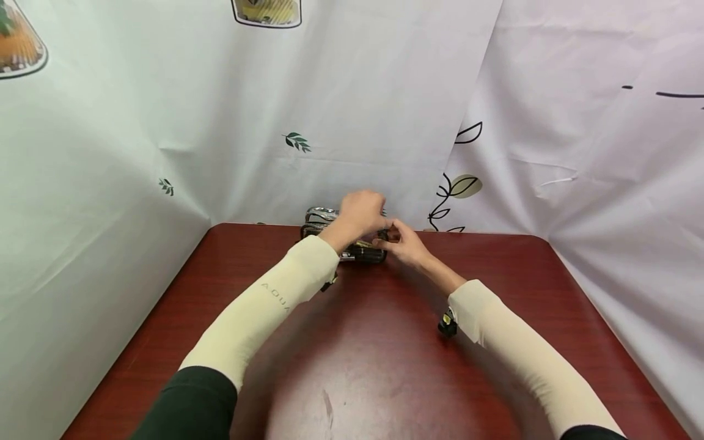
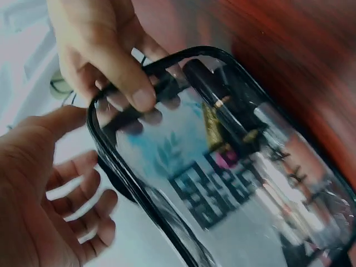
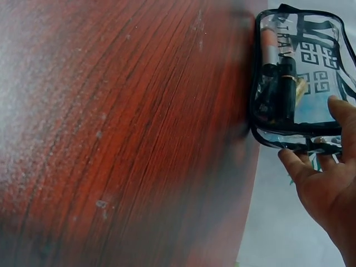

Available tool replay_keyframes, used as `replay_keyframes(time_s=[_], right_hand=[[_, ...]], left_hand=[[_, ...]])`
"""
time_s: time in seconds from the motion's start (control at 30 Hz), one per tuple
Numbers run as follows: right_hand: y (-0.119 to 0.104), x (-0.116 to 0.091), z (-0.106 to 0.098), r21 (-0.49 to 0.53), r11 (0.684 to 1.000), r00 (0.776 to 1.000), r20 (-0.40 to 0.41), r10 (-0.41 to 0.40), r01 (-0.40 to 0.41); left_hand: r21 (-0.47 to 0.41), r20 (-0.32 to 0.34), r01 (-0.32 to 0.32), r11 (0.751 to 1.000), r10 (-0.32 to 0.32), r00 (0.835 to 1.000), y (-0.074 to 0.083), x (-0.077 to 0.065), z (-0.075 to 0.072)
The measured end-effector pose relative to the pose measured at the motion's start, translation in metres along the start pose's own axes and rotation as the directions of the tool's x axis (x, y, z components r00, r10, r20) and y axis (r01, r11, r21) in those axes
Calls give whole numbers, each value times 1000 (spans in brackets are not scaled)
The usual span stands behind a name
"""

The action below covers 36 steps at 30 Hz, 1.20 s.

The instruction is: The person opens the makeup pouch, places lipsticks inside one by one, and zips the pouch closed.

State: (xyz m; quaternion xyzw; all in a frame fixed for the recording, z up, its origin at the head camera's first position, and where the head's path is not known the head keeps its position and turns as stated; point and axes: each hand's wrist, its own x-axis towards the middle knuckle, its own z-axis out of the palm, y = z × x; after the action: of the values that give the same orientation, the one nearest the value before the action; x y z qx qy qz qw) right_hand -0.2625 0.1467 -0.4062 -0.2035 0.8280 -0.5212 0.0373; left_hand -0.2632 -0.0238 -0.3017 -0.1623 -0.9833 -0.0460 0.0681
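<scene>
A clear cosmetic bag (image 1: 370,253) with black piping stands at the table's far edge, partly covered by my hands in the head view. My right hand (image 1: 408,245) grips its right end; in the left wrist view the thumb lies on the clear face (image 2: 167,128), with fingertips visible through the plastic. My left hand (image 1: 362,211) is over the bag's top. Its thumb reaches the black-piped edge, while the other fingers hang loosely curled beside the bag. A black tube (image 3: 288,92) and an orange-and-silver tube (image 3: 269,47) show inside the bag.
The dark red wooden table (image 1: 396,342) has a pale scuff near its front. White printed cloth (image 1: 379,110) hangs behind the table and along both sides, close to the far edge where the bag stands.
</scene>
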Motion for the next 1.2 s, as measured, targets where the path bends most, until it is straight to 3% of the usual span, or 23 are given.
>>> replay_keyframes(time_s=[0.17,0.33,0.47,0.73,0.87,0.97,1.1,1.2], right_hand=[[0,0,0,-5,1000,1000,-8,-8,8],[-2,-2,1,1,1000,1000,-7,-21,21],[-2,-2,1,-10,1000,1000,-8,-28,28],[0,-4,1,-44,999,1000,0,-20,20],[-2,-2,2,-32,999,1000,-8,-15,14],[-2,-1,2,-34,999,1000,-18,-9,8],[-1,-1,2,-42,999,999,-45,-8,6],[-1,-2,4,-30,999,996,-77,-40,38]], left_hand=[[62,6,112,992,-113,994,21,5,3],[97,13,158,983,-160,987,33,7,-1],[153,10,155,976,-158,987,42,8,-4],[218,-16,81,973,-80,997,49,8,-1],[153,53,50,987,-59,997,41,13,-3],[53,119,36,998,-42,992,16,46,25],[-68,194,8,998,6,981,-24,95,77],[-138,240,41,990,-6,971,-37,100,85]])
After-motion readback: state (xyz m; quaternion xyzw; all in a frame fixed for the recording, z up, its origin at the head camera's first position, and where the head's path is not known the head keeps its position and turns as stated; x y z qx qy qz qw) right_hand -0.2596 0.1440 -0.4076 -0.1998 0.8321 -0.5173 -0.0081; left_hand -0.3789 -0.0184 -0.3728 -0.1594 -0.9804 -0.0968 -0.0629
